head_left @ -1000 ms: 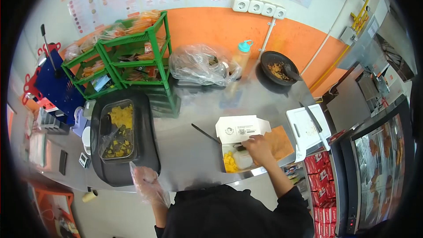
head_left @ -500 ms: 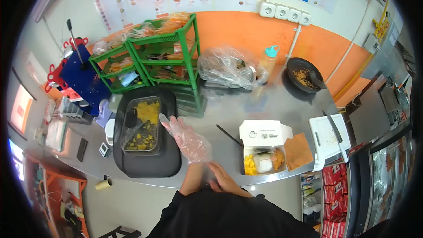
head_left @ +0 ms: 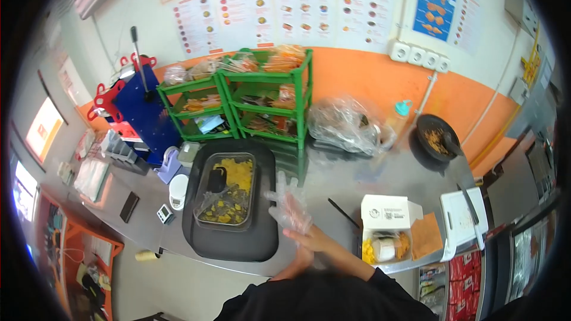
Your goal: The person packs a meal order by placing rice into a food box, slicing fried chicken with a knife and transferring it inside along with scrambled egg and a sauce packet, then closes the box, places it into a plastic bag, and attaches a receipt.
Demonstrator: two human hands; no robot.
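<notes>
My left hand wears a clear plastic glove and is raised over the front of the steel counter with its fingers spread. My bare right hand is at the glove's lower part near the left wrist, its fingers closed on the loose plastic. Left of the gloved hand, a clear tub of yellow food pieces, with a black-handled thing in it, sits on a dark grey tray. To the right, an open white meal box holds a wrapped white portion, yellow food and a browned piece.
A black stick-like utensil lies left of the box. Brown paper and a knife on a white cutting board are to the right. Green racks, a bagged bundle, a bottle and a mortar stand behind.
My right hand has moved up from beside the left wrist onto the glove. The left hand's fingers now point more upward. The camera view has shifted, moving the scene right and down.
</notes>
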